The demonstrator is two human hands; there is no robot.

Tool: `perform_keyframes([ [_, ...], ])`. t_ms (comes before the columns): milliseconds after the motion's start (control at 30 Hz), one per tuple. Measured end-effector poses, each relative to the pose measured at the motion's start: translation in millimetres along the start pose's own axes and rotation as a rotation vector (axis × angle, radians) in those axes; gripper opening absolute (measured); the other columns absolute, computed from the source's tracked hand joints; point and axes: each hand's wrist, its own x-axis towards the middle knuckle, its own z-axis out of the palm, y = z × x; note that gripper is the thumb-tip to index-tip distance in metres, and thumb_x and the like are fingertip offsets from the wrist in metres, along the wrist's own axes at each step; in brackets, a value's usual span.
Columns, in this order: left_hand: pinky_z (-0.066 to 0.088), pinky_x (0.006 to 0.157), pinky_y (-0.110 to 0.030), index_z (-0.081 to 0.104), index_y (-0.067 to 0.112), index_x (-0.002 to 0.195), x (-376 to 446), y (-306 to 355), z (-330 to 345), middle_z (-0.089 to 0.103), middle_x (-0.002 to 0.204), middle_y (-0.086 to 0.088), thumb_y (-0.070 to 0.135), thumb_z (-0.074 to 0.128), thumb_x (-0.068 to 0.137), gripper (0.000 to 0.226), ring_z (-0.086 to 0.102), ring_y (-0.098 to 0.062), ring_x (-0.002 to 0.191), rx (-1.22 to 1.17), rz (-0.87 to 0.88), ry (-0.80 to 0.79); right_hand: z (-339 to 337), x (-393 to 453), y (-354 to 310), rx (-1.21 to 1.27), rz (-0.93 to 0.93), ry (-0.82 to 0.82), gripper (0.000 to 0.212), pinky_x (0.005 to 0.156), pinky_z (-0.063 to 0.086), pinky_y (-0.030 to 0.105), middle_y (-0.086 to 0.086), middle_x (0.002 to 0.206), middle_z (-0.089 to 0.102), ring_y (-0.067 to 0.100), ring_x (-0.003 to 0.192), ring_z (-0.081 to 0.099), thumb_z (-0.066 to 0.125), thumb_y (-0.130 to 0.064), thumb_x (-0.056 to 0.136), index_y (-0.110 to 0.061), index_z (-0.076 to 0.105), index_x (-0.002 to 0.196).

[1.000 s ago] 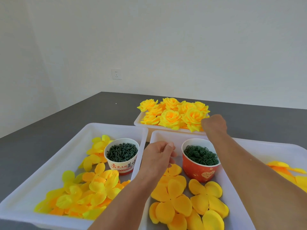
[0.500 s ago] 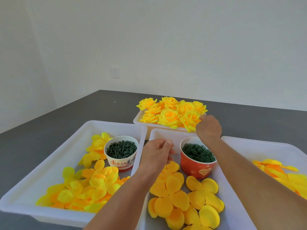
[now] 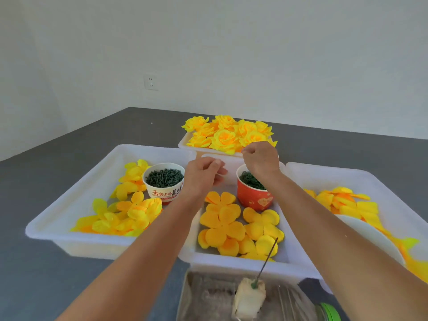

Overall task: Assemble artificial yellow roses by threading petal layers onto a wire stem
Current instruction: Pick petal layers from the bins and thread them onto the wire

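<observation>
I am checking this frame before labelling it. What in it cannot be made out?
- Right hand: seen from behind in the head view; its own knuckles hide whether the curled fingers pinch anything.
- Left hand: fingertips meet, but anything between them is too small to tell.
- Red cup: the right wrist covers part of its green contents.
- Metal tray: blurred and cut by the bottom edge.
- Right tub: cut by the right edge.

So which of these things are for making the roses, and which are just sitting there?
For the roses:
- petal layers in the middle tray
- wire stem stuck upright in a block
- red cup of green rings
- white cup of dark green pieces
- finished roses in the far tray

Just sitting there:
- wall socket
- green-capped bottle
</observation>
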Motion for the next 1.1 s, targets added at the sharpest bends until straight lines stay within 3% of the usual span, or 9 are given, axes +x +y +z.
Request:
perform_keyframes([
  [100,0.049,0.051,-0.015,0.066,-0.001,0.092,-6.1,6.8,-2.9,0.065,0.073,-0.008,0.007,0.049,0.095,0.019,0.058,-0.015,0.058,-0.037,-0.009,0.036,0.2,-21.2,-18.7,0.178,-0.023,-0.014,0.019,0.079,0.049,0.033,0.017,0.097,0.071,0.029,0.096,0.063,0.055,-0.005,0.086,0.004,0.073,0.087],
  [233,0.048,0.053,-0.018,0.066,0.001,0.089,-9.8,17.7,-10.8,0.065,0.071,-0.007,0.007,0.049,0.095,0.019,0.057,-0.016,0.056,-0.032,0.001,0.047,-0.3,-37.8,-38.7,0.380,-0.027,-0.064,0.017,0.082,0.049,0.035,0.016,0.100,0.071,0.025,0.094,0.063,0.060,-0.007,0.086,0.000,0.073,0.093],
  [467,0.049,0.053,-0.016,0.066,0.007,0.085,-0.3,31.2,-71.3,0.067,0.072,-0.003,0.010,0.053,0.093,0.016,0.058,-0.008,0.053,0.118,0.026,0.127,16.0,-46.6,-54.0,0.653,0.060,-0.231,0.011,0.061,0.047,0.021,0.003,0.085,0.070,0.009,0.074,0.063,0.063,-0.015,0.087,-0.008,0.071,0.091],
  [567,0.049,0.052,-0.013,0.068,0.008,0.087,10.7,28.0,-104.5,0.068,0.077,-0.005,0.010,0.055,0.092,0.014,0.058,-0.009,0.057,0.344,-0.021,0.121,28.5,-54.2,-52.0,0.707,0.018,-0.362,0.012,0.064,0.048,0.021,-0.004,0.079,0.070,0.006,0.071,0.063,0.060,-0.013,0.089,-0.017,0.069,0.084],
  [700,0.051,0.067,-0.026,0.073,0.010,0.085,20.9,15.7,-140.4,0.069,0.084,-0.004,0.010,0.066,0.082,0.007,0.059,-0.011,0.068,0.861,0.012,0.098,45.1,-60.9,-43.8,0.710,-0.052,-0.481,0.014,0.065,0.050,0.018,-0.005,0.081,0.072,0.000,0.071,0.066,0.058,-0.011,0.091,-0.016,0.070,0.088],
  [767,0.046,0.068,-0.024,0.074,0.013,0.086,21.0,12.2,-150.3,0.069,0.090,-0.003,0.016,0.072,0.077,0.009,0.059,-0.012,0.076,1.127,0.012,-0.011,50.7,-61.9,-43.8,0.708,-0.073,-0.516,0.014,0.061,0.049,0.012,-0.006,0.079,0.072,-0.002,0.069,0.066,0.058,-0.010,0.091,-0.015,0.070,0.089],
  [900,0.038,0.065,-0.021,0.070,0.016,0.106,17.4,4.2,-154.3,0.067,0.102,-0.001,0.033,0.077,0.073,0.038,0.058,-0.015,0.087,1.552,-0.074,-0.412,50.1,-53.5,-54.8,0.634,-0.135,-0.572,0.014,0.056,0.046,0.009,-0.006,0.079,0.072,0.000,0.068,0.064,0.058,-0.011,0.091,-0.018,0.069,0.087],
  [1033,0.040,0.062,-0.019,0.064,0.015,0.114,15.4,-10.6,-156.5,0.065,0.109,0.001,0.032,0.078,0.073,0.046,0.053,-0.012,0.082,1.554,-0.165,-0.605,56.1,-52.1,-61.4,0.642,-0.157,-0.619,0.012,0.059,0.047,0.009,-0.005,0.082,0.073,0.000,0.070,0.066,0.060,-0.012,0.090,-0.017,0.070,0.087],
  [1100,0.038,0.054,-0.018,0.065,0.013,0.101,15.4,-20.8,-157.0,0.066,0.101,-0.004,0.029,0.079,0.072,0.036,0.059,-0.018,0.081,1.543,-0.178,-0.614,63.2,-56.1,-57.4,0.664,-0.160,-0.612,0.011,0.061,0.046,0.009,-0.002,0.082,0.072,0.002,0.071,0.067,0.060,-0.009,0.090,-0.013,0.071,0.090],
])
